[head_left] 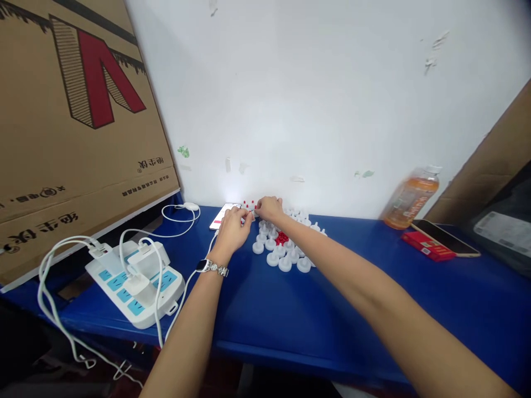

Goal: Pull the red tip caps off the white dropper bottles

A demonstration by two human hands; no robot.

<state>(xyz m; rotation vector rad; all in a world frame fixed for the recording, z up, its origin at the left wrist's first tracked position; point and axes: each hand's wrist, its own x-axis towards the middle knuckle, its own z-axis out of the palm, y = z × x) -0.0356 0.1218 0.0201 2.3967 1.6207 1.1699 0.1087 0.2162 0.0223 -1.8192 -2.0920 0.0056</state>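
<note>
My left hand (233,228), with a watch on the wrist, and my right hand (269,208) meet fingertip to fingertip at the far edge of a blue table (290,309). Both are pinched on a small white piece between them; I cannot make out its shape. Just right of and below the hands lies a cluster of several small white round parts (286,254) with a red piece (282,238) among them. A few tiny red bits (249,205) sit by the wall. A phone (222,215) with a lit screen lies behind my left hand.
A white and blue power strip (136,284) with chargers and white cables sits at the left. A large cardboard box (74,127) leans at the left. At the right stand an orange drink bottle (410,199), a red box (427,246) and a dark phone (446,237).
</note>
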